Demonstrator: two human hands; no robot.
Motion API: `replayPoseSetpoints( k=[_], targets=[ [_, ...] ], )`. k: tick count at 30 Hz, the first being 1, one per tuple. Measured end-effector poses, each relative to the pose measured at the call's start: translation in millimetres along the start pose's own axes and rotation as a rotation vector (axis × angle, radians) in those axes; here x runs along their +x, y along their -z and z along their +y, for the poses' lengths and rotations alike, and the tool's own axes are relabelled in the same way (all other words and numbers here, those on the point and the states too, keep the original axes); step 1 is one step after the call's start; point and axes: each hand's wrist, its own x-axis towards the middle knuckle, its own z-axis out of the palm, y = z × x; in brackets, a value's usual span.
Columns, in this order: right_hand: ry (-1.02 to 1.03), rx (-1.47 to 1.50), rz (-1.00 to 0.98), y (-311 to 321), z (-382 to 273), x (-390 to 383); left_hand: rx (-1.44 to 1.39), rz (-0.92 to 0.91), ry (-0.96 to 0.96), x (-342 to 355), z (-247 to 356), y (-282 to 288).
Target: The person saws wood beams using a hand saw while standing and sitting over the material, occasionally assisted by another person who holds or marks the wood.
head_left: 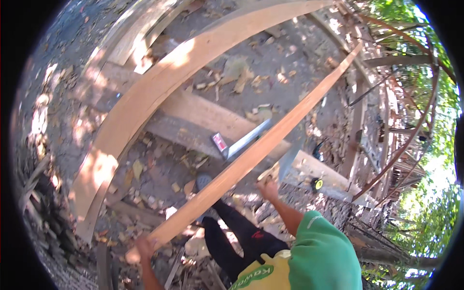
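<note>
Head view: our left fingers (144, 245) clamp the plank's (249, 158) near end, slanting across a beam (205, 112); our right fingers (266, 185) clasp the saw's (287, 162) handle. The square (249, 138) bears a red-and-white label (220, 142); our shirt (324, 251), lettering.

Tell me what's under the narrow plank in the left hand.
A tan beam runs beneath the narrow plank, showing on both sides, and a shoe pokes out past its edge. Whatever lies directly under the plank is covered.
</note>
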Motion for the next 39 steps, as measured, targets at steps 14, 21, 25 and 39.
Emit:
replayPoseSetpoints(
  k=[14, 21, 25, 39],
  targets=[
    [-0.005, -0.117, 0.021, 21, 71, -126, -0.530, -0.028, 0.078, 107, 382, -50],
    [0.013, 0.000, -0.022, 67, 75, -143, -0.421, -0.007, -0.010, 84, 379, -32],
    [0.148, -0.116, -0.164, 73, 61, -120, -0.571, 0.002, 0.239, 18, 276, 13],
    [0.237, -0.253, -0.397, 17, 34, -52, -0.265, -0.010, 0.742, -360, 64, 68]
  ],
)
